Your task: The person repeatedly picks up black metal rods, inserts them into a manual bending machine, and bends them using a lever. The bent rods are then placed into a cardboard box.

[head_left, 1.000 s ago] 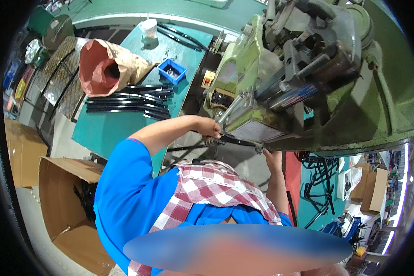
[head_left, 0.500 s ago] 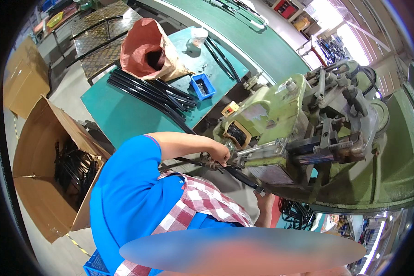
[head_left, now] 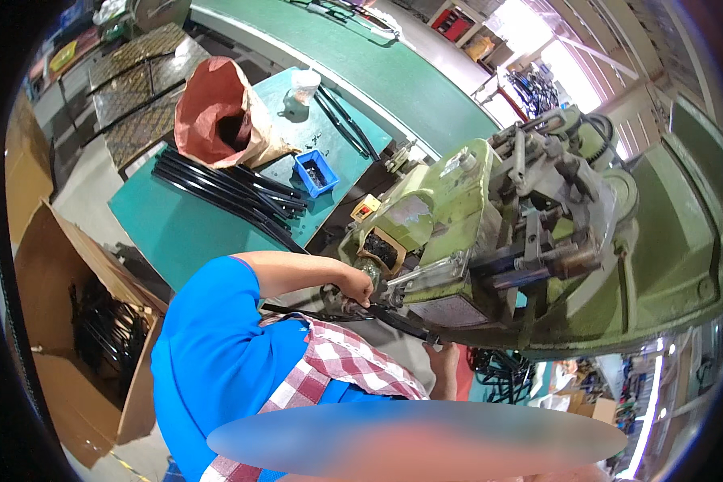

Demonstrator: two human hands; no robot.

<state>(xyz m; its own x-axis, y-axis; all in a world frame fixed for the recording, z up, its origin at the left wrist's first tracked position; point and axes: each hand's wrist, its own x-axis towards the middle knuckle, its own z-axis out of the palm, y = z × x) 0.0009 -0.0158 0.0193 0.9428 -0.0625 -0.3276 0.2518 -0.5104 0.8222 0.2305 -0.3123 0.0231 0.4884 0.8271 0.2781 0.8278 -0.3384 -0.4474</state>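
Note:
My left hand (head_left: pixel 356 285) is closed on a slim black tube (head_left: pixel 406 323) beside the green machine (head_left: pixel 458 193). My right hand (head_left: pixel 442 355), lower and farther right, has its fingers closed at the tube's right end, under the machine's front edge. The tube slants down to the right between my hands. Its left part runs on past my left hand, close to my checked apron (head_left: pixel 353 349). A small open box of dark pieces (head_left: pixel 382 251) rests on the machine just above my left hand.
A green table (head_left: pixel 157 217) bears several black tubes (head_left: pixel 225 193), a reddish paper sack (head_left: pixel 209 112), a blue tray (head_left: pixel 315 173) and a whitish cup (head_left: pixel 304 85). On the left stands a cardboard carton (head_left: pixel 72 402) of black parts. A green conveyor belt (head_left: pixel 361 68) runs behind.
The whole view has shifted, so the table and machine sit farther left in the picture. Both hands keep their hold on the tube, at about the same place by the machine.

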